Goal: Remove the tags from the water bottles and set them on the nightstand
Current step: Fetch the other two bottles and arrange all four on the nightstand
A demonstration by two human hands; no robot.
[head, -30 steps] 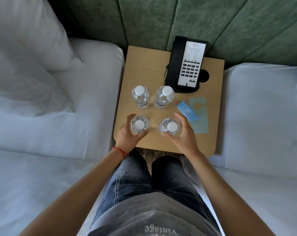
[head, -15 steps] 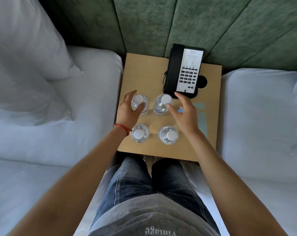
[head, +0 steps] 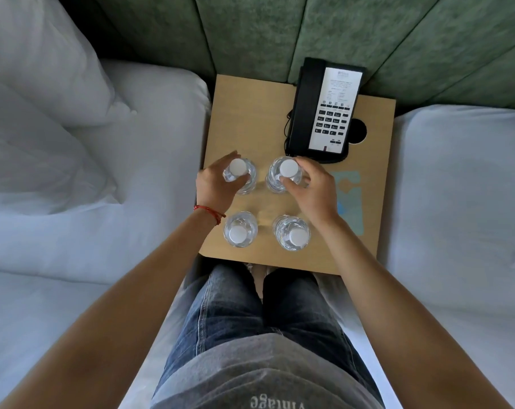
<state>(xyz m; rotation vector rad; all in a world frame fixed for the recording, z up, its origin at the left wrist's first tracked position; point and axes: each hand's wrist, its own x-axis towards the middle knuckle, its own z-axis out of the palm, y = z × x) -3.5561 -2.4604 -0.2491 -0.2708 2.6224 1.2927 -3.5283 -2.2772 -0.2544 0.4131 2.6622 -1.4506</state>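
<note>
Several clear water bottles with white caps stand upright in a square on the wooden nightstand (head: 250, 113). My left hand (head: 213, 187) wraps around the far left bottle (head: 238, 168). My right hand (head: 315, 191) grips the far right bottle (head: 288, 168) just below its cap. The near left bottle (head: 240, 231) and the near right bottle (head: 293, 236) stand free. Pale teal tags (head: 352, 202) lie flat on the nightstand to the right of my right hand, partly hidden by it.
A black desk phone (head: 324, 110) sits at the back right of the nightstand beside a round cable hole (head: 359, 131). White beds (head: 132, 172) flank the nightstand on both sides, with a pillow (head: 38, 69) on the left one. A green padded headboard (head: 280, 31) rises behind.
Both hands left the two near bottles, moved to the far pair and closed around them.
</note>
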